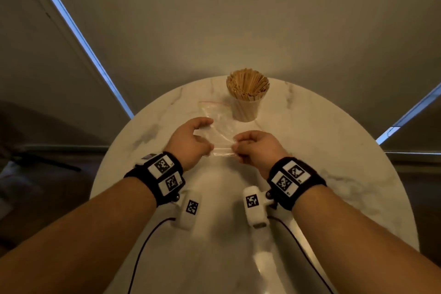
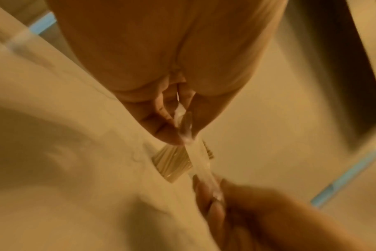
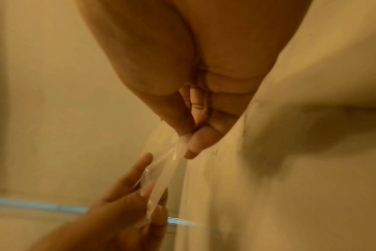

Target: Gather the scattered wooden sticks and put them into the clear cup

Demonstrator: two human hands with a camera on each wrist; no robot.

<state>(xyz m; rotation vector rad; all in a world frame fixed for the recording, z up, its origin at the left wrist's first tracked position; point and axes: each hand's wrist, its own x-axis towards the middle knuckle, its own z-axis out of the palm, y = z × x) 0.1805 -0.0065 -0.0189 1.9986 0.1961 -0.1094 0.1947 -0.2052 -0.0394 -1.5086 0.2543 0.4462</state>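
A clear cup [image 1: 245,108] packed with wooden sticks [image 1: 247,87] stands upright at the far middle of the round marble table [image 1: 334,155]. Just in front of it both hands hold a clear plastic zip bag [image 1: 218,130] with a red strip. My left hand [image 1: 191,142] pinches the bag's near edge on the left, thumb against fingers. My right hand [image 1: 256,147] pinches the same edge on the right. In the left wrist view the stretched bag [image 2: 201,163] runs between both hands, with the sticks [image 2: 172,161] behind it. The right wrist view shows the bag [image 3: 163,171] pinched likewise.
The table edge curves close on the left and right, with dark floor below. Window blinds with bright blue gaps [image 1: 78,36] rise behind the table. Cables [image 1: 143,246] trail from the wrist cameras over the table's near part.
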